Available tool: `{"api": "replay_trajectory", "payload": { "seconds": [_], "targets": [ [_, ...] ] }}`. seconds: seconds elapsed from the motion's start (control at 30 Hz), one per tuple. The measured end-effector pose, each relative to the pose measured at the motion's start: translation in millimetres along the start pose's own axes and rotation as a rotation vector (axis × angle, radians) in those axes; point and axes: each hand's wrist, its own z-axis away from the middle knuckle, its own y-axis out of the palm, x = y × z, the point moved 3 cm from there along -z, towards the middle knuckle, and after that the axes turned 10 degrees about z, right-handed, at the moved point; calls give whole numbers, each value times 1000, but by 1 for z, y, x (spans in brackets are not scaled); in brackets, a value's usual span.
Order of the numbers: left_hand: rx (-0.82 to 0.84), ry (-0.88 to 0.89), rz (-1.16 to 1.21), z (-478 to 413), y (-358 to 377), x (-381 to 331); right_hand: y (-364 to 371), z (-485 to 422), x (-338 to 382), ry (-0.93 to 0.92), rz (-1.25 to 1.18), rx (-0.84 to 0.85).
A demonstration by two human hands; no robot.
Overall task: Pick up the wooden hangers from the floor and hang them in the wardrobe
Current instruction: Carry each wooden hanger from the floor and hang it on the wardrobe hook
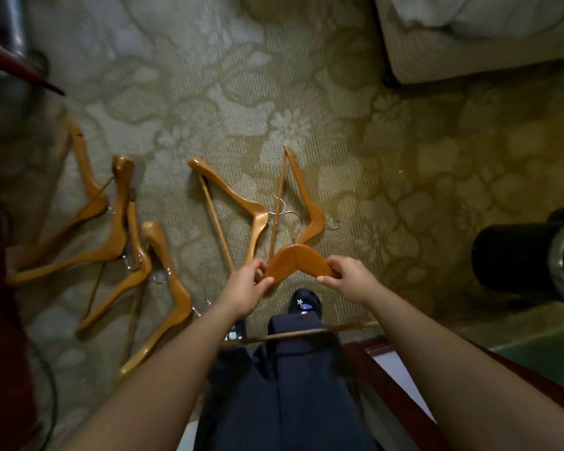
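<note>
I hold one wooden hanger (298, 262) in front of me, seen end-on, its metal hook pointing away. My left hand (248, 284) pinches its left shoulder and my right hand (347, 278) pinches its right shoulder. Its lower bar (306, 333) crosses above my legs. Two more hangers (241, 206) (306, 203) lie on the patterned carpet just beyond my hands. Several others lie in a loose overlapping pile (121, 242) to the left. No wardrobe rail is in view.
A bed corner (469, 43) with white bedding fills the top right. A black cylindrical bin (528, 258) stands at the right. A dark wooden edge (401, 395) runs along the lower right. My dark trousers and shoe (305, 302) are below the hands.
</note>
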Motion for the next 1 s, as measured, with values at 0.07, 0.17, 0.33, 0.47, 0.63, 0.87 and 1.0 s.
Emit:
{"api": "replay_trajectory", "payload": {
  "seconds": [0.07,0.17,0.33,0.47,0.63,0.87,1.0],
  "targets": [
    [-4,3,11,40,-18,-10,-7,37,25,-4,-4,25],
    [-11,-1,33,102,-46,-21,-16,93,63,-33,35,55],
    [-20,-10,76,214,-91,-34,-23,185,128,-107,111,102],
    [-78,-24,132,293,-123,-34,-19,246,176,-167,177,128],
    [-146,-8,172,365,-151,-23,-16,300,220,-303,192,162],
    [-365,-26,294,433,-149,-5,-12,330,260,-490,351,211],
    [-485,-91,425,469,-120,0,-14,344,272,-598,552,275]
  ]
}}
